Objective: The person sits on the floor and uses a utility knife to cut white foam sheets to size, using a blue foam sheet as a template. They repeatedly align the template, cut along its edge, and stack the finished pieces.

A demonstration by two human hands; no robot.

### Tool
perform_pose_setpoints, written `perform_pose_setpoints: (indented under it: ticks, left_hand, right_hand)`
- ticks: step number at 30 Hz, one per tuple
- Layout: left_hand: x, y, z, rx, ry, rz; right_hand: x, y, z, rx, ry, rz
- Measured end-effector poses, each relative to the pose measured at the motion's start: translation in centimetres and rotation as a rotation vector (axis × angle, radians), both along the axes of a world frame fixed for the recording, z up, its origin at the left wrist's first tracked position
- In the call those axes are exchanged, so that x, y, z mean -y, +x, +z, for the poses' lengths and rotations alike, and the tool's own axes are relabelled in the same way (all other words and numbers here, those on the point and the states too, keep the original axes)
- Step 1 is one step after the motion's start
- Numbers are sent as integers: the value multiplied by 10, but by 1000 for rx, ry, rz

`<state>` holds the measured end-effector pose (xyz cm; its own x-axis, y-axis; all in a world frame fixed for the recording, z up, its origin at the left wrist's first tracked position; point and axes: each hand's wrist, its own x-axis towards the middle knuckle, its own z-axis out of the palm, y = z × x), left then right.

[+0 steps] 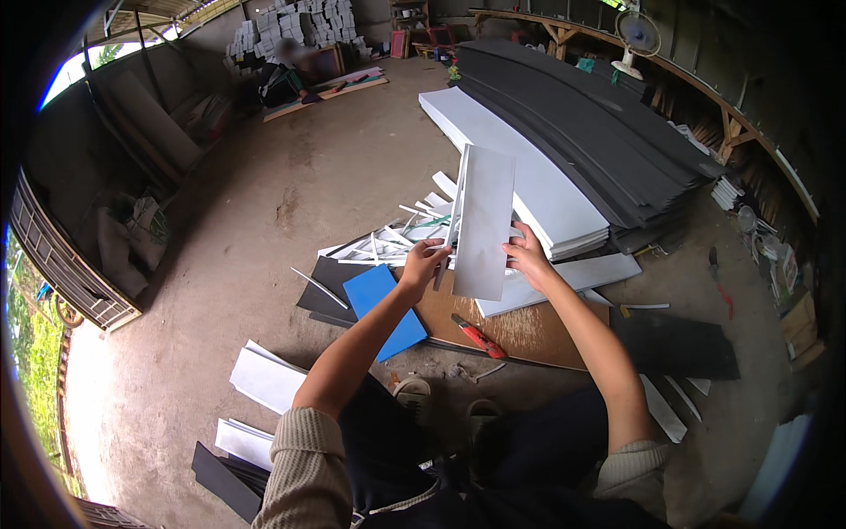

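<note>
A long white foam-like panel (485, 220) is held upright in front of me, above a scuffed brown board (551, 335). My right hand (527, 256) pinches the panel's right edge. At its left edge, my left hand (425, 263) closes on a narrow white strip (457, 198); whether these fingers also grip the panel is hard to tell. On the board below lies a red utility knife (478, 336). Left of the knife rests a blue sheet (385, 309), partly over a dark sheet. A heap of thin white offcuts (397, 240) lies behind my left hand.
A stack of long white sheets (520, 159) lies beyond the panel, beside a large stack of black sheets (582, 123). White pieces (267, 377) lie on the floor at left. A person (286, 79) sits far off near piled white bundles. A fan (636, 37) stands back right.
</note>
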<state>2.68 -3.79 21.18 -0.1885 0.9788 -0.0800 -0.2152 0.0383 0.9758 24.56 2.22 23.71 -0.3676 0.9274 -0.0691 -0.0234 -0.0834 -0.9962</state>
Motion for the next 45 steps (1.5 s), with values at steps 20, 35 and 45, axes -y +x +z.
perform_pose_setpoints:
  ticks: [20,35,45]
  left_hand:
    - [18,-115,-8,-561,-158,159]
    - [-41,2,-37,-486,-67,-398]
    - [15,-60,-125,-112,63,200]
  right_hand:
    - [-31,139,-80,390,167,-399]
    - [-11,46,-48,82,-235,-213]
    - [-47,-149,-118,17,-277,137]
